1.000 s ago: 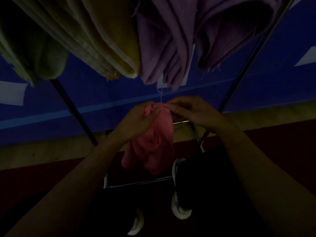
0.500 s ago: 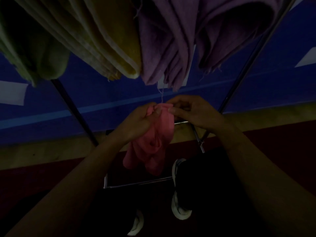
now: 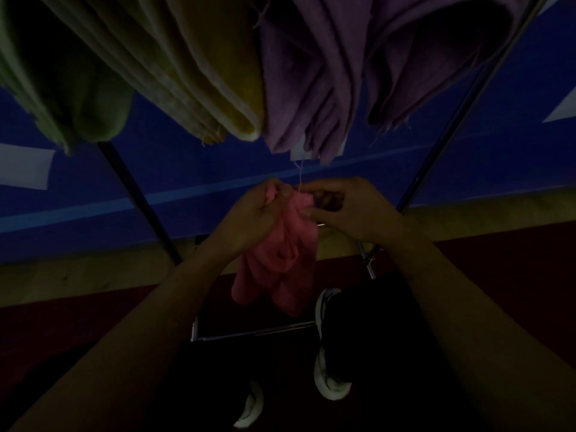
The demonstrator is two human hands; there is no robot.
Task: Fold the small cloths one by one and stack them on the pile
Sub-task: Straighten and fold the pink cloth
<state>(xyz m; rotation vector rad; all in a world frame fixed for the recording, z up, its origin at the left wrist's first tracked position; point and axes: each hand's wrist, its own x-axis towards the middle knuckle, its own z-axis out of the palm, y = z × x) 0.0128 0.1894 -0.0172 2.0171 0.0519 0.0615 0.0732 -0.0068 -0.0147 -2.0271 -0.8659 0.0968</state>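
Both hands pinch the pink cloth at its top edge, left hand and right hand fingers clamped close together, the rest dangling below. I'd slide them apart along the hem to find corners first. Dim room: purple towels hang above, rack frame underneath, no pile visible.

- The left hand and the right hand both pinch the top edge of a pink cloth, which hangs down crumpled.
- Above hang purple cloths, yellow cloths and a green cloth.
- Below, in the dark, two shoes with white soles show.
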